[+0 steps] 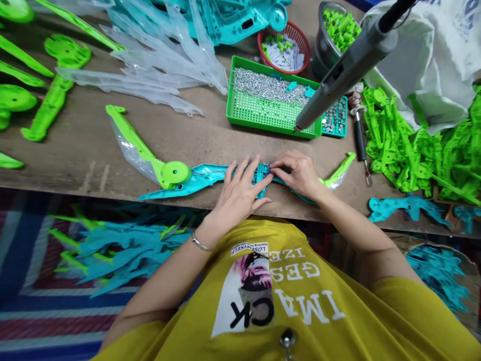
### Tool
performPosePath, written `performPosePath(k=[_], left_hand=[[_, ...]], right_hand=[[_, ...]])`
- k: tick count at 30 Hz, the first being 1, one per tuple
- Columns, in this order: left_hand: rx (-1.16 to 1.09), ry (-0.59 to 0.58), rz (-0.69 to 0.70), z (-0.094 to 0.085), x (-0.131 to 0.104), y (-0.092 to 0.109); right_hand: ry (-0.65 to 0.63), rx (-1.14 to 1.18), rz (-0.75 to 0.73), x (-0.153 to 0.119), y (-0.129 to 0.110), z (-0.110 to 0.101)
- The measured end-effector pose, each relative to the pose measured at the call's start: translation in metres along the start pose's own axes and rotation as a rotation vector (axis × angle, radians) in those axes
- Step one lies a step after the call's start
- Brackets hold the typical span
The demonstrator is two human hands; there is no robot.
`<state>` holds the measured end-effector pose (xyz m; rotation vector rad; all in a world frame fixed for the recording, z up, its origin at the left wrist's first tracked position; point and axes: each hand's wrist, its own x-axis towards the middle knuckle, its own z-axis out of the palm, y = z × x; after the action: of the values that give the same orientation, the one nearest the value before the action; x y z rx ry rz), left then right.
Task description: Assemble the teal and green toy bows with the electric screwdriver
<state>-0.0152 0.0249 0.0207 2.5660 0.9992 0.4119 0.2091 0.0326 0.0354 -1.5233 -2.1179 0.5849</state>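
Note:
A long bow-shaped toy part (208,173) in turquoise plastic lies along the front of the table, with a bright green arm (175,173) and clear plastic at its left end and a smaller green arm (340,170) at its right. My left hand (240,190) rests over its middle, fingers spread and flat, the thumb near the centre block. Just right of that block, my right hand (299,173) pinches what looks like a thin dark-red wire (270,170); its fingertips partly hide it. A thin wire also runs along the left half of the turquoise part.
Beyond my hands stands a green basket (263,113) of small screws, beside a turquoise tray (334,118) of round metal pieces. An electric screwdriver (345,75) hangs above them. A hand screwdriver (361,140) and heaped green parts (394,145) are right; clear pieces (161,65) lie left.

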Motion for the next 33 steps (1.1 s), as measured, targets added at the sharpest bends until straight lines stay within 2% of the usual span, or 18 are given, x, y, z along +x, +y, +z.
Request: performPosePath(k=[5,10,15,20,24,28,33], left_hand=[[0.004,0.001,0.003,0.002,0.001,-0.001],[0.01,0.006,-0.003,0.003,0.002,-0.002],[0.0,0.006,-0.008,0.005,0.001,-0.003],[-0.036,-0.012,-0.026,0.005,0.0,-0.003],[-0.049,-0.018,-0.028,0.003,0.0,-0.004],[-0.02,-0.023,-0.018,0.004,0.002,-0.002],[-0.014,-0.007,0.002,0.009,0.008,0.003]], right_hand=[[0.018,-0.072,-0.029,0.0,-0.002,-0.002],[-0.039,-0.071,-0.004,0.002,-0.002,-0.003],[0.002,-0.051,-0.02,0.0,-0.001,0.002],[-0.116,-0.047,0.086,0.01,-0.009,-0.007],[-0.236,0.147,0.202,0.025,-0.009,-0.018],[-0.204,0.328,0.346,0.036,-0.001,-0.02],[-0.229,0.291,0.386,0.041,0.012,-0.018]])
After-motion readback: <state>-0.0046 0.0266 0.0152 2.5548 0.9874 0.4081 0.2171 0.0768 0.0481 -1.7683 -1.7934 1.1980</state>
